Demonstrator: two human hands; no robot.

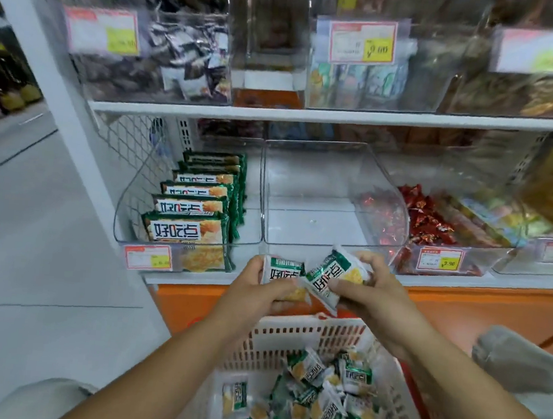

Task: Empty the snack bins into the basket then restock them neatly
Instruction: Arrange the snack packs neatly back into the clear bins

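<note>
Above a white plastic basket (294,336) my two hands hold small green-and-white snack packets. My left hand (258,289) grips one packet (281,273); my right hand (367,285) grips another packet (328,275), and the two packets touch. The basket holds several more of the same packets (325,400). Just beyond my hands an empty clear bin (322,200) stands on the lower shelf. To its left, a clear bin (189,201) holds a neat row of larger green snack packs standing on edge.
A bin of red-wrapped sweets (424,222) sits right of the empty bin, with more bins beyond. The upper shelf (310,113) carries clear bins with price tags. An orange base (461,302) runs under the shelf. A white upright post (64,97) and grey floor lie left.
</note>
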